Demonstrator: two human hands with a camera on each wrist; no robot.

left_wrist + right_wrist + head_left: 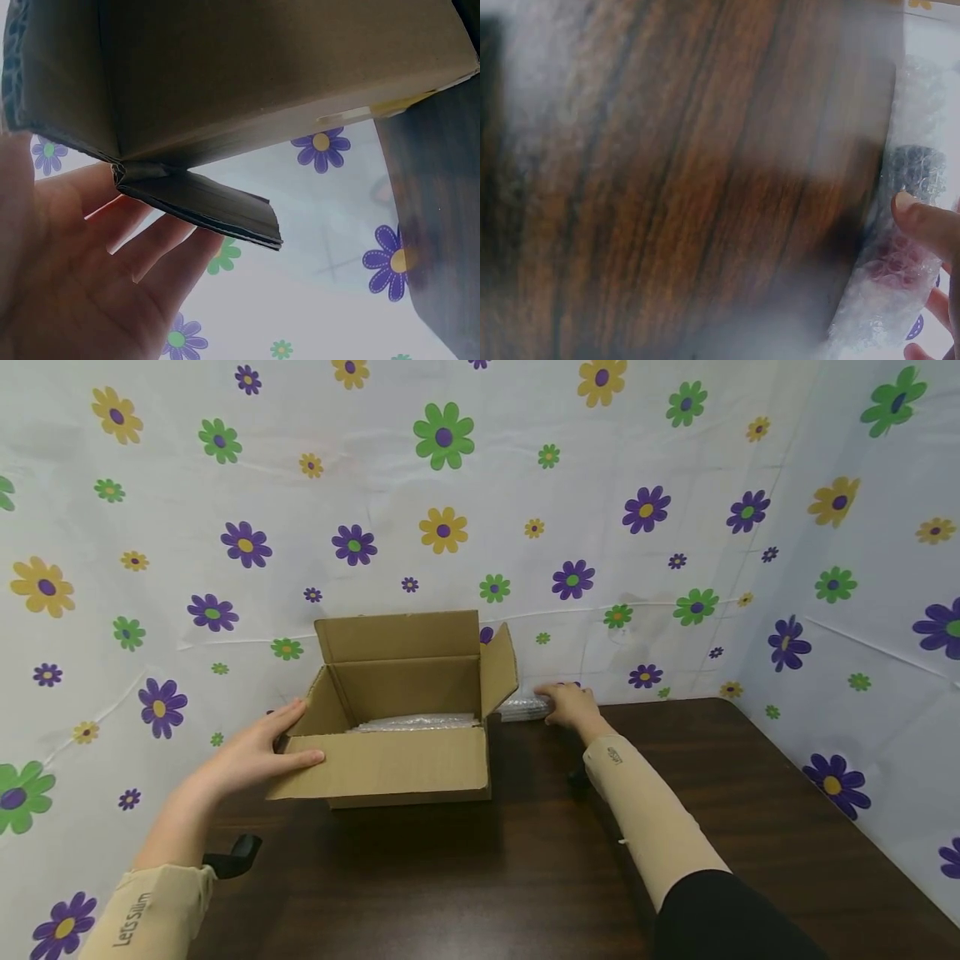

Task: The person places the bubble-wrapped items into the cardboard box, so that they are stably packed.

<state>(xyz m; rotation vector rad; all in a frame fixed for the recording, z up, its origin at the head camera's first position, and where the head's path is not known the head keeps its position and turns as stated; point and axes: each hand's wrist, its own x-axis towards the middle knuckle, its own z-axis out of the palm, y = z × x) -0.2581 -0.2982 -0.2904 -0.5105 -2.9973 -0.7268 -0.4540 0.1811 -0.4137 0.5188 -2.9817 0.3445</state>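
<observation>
An open cardboard box (pixel 408 764) stands at the back of the table, its flaps folded outward. My left hand (pixel 262 747) grips its left front corner, thumb on the front flap (pixel 405 764). In the left wrist view, the fingers (pixel 161 244) of that hand lie behind a folded flap (pixel 217 202). Clear bubble wrap (pixel 420 722) shows inside the box. Right of the box, my right hand (pixel 572 706) holds a long bubble-wrapped bundle (pixel 911 255) with dark and reddish parts showing through. Its thumb presses the near side, the other fingers around the far side.
The dark wooden table (pixel 720 793) ends at a flower-patterned sheet (pixel 525 468) behind and at the right. The back flap (pixel 401 637) stands up near that sheet, and a right side flap (pixel 498 668) sticks out toward the bundle.
</observation>
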